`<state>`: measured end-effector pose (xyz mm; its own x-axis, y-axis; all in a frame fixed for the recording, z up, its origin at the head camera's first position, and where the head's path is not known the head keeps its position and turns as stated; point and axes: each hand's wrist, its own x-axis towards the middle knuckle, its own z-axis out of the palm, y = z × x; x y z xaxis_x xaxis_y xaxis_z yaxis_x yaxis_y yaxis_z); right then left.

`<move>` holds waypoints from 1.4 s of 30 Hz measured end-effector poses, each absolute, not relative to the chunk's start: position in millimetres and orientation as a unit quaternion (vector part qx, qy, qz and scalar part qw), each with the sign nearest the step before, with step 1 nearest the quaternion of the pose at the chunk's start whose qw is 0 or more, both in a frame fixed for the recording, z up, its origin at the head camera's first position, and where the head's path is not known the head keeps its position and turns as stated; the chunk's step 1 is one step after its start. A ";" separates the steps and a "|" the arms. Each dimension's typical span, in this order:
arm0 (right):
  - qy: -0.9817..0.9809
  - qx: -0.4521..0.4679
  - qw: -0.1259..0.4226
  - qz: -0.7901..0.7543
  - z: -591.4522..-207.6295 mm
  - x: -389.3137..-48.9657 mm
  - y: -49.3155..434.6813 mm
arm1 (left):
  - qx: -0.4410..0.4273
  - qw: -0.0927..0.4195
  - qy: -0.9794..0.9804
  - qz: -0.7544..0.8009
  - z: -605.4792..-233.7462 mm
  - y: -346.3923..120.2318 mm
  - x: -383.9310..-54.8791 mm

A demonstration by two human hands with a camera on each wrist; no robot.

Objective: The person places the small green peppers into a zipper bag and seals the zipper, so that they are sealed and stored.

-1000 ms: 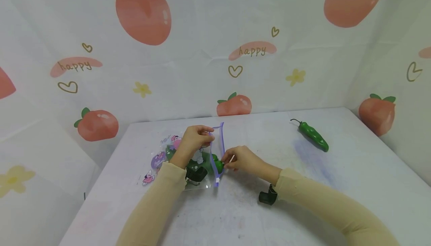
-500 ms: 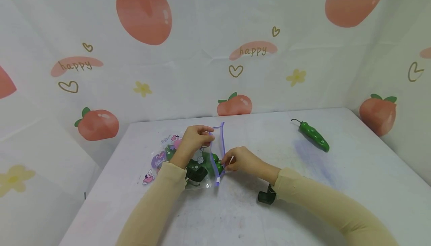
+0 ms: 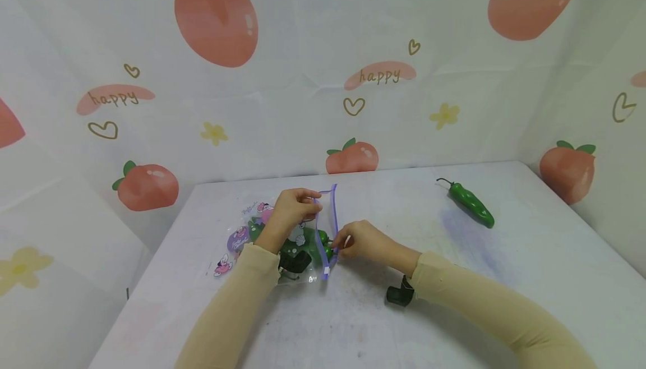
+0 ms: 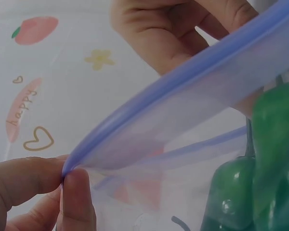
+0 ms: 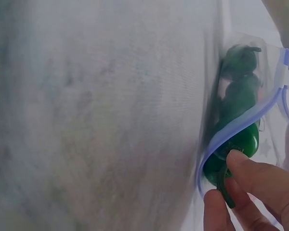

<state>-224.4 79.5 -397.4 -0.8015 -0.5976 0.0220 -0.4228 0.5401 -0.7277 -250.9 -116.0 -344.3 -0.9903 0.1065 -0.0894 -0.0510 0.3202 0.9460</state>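
Note:
A clear zip bag [image 3: 325, 212] with purple zip edges and pink cartoon prints lies on its side, its mouth open to the right. My left hand [image 3: 295, 206] pinches the upper part of the purple rim [image 4: 135, 107] between thumb and fingers. Several green chili peppers [image 4: 231, 192] show through the plastic. At the mouth, my right hand [image 3: 364, 239] pinches the stem [image 5: 224, 187] of a green chili pepper [image 5: 248, 139], whose body is inside the bag. In the right wrist view the thumb and fingertips close around that stem, right at the rim. The zip slider [image 3: 326, 271] sits at the near end.
Another green chili pepper [image 3: 471, 204] lies on the white table [image 3: 404, 335] at the back right, its stem pointing left. Behind the table hangs a white cloth [image 3: 282, 111] with fruit prints. Black wrist cameras [image 3: 401, 295] sit under the sleeves.
The pepper at the bag mouth has slid slightly deeper into the bag, and my right fingers have shifted a little with it. My left hand keeps its hold on the rim.

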 end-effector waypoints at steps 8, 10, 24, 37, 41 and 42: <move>0.876 -0.274 0.111 -0.380 -390.5 -223.1 82.7 | 0.013 0.064 0.806 0.588 -344.0 -116.1 -250.2; 0.879 -0.272 0.110 -0.375 -388.0 -223.1 84.0 | 0.010 0.063 0.806 0.589 -343.7 -116.0 -250.1; 0.882 -0.265 0.101 -0.376 -366.0 -221.9 93.8 | 0.010 0.057 0.810 0.583 -342.8 -116.5 -249.7; 0.863 -0.262 0.056 -0.428 -353.1 -227.4 109.2 | -0.001 0.064 0.810 0.582 -341.4 -115.9 -249.4; 0.860 -0.258 0.033 -0.439 -347.7 -229.4 117.2 | -0.002 0.064 0.812 0.580 -341.9 -116.0 -250.0; 0.860 -0.256 0.027 -0.440 -346.2 -229.8 119.2 | -0.002 0.064 0.813 0.579 -341.9 -115.9 -250.1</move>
